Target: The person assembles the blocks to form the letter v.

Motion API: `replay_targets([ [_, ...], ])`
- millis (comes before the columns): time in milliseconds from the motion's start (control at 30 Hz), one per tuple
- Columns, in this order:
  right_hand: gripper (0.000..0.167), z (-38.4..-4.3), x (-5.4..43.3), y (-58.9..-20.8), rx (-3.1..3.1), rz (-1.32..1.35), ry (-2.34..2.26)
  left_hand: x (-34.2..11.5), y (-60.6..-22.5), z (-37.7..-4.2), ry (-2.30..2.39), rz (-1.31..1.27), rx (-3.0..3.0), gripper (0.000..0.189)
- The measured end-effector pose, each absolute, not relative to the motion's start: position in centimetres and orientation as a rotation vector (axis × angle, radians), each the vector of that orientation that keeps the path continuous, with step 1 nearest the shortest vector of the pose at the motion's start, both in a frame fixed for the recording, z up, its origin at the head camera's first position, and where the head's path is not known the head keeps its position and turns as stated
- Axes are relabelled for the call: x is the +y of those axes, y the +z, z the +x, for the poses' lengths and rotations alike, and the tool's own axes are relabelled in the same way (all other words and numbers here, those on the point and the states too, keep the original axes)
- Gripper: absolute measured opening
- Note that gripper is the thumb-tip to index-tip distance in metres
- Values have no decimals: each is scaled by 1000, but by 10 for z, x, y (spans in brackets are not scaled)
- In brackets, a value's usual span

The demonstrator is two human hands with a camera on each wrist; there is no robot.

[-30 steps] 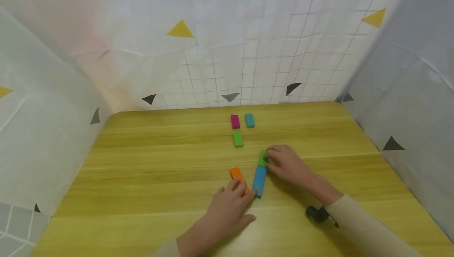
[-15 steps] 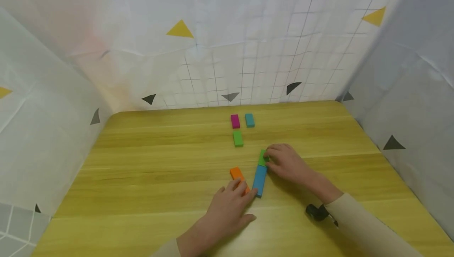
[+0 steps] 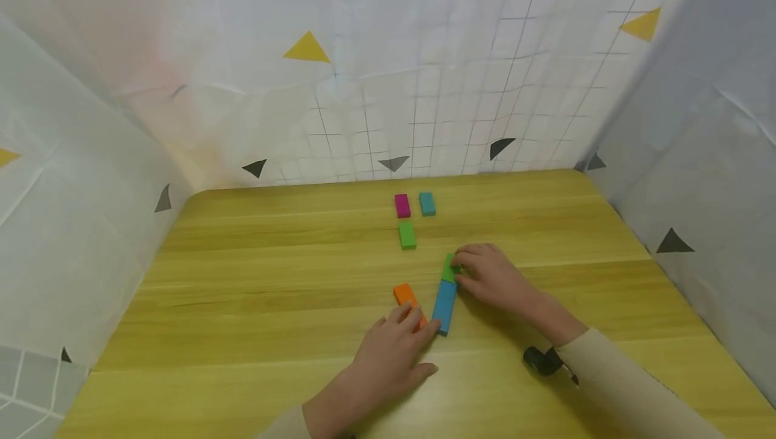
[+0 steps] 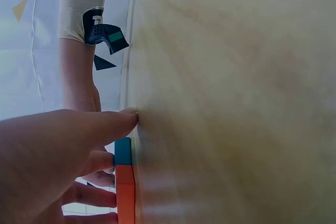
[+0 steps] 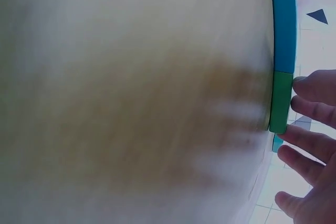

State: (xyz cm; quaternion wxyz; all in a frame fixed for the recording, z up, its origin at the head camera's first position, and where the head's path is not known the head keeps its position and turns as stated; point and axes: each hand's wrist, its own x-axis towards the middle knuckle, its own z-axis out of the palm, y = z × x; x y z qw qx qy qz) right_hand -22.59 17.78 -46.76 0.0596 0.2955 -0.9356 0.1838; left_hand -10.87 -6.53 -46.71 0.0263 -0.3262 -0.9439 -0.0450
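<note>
An orange block [image 3: 405,294] and a blue block [image 3: 444,306] lie flat in a V, their near ends close together. A green block [image 3: 448,268] sits end to end with the blue one. My left hand [image 3: 391,358] rests its fingertips on the orange block and the near end of the blue block, thumb held out to the side. With its fingertips, my right hand [image 3: 494,281] touches the green block; the right wrist view shows thumb and index on its upper face [image 5: 282,100]. Part of the orange block is hidden under the left fingers.
Farther back on the wooden table [image 3: 242,324] lie another green block [image 3: 407,235], a magenta block [image 3: 403,205] and a teal block [image 3: 427,203]. White sheeting with triangles stands behind and at both sides. A black device [image 3: 542,361] is on the right wrist.
Both hands and all the blocks stay in place; only the head view shifts very slightly.
</note>
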Motion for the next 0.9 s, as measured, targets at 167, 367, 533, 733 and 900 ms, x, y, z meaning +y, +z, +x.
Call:
replay_targets([
  [167,22,-227,177,-466,-2844,897,549,-66,-467,-109,-150,-1003,-2915,64],
  [367,22,-229,175,-465,-2846,903,550,-67,-467,-110,-143,-1003,-2912,64],
  [533,20,-231,174,-466,-2824,911,558,-68,-466,-110,-139,-1008,-2910,64],
  [733,15,-233,175,-465,-2784,951,565,-67,-467,-110,-143,-1015,-2917,65],
  [900,16,-242,180,-468,-2796,963,603,-67,-466,-110,-148,-1014,-2928,64],
])
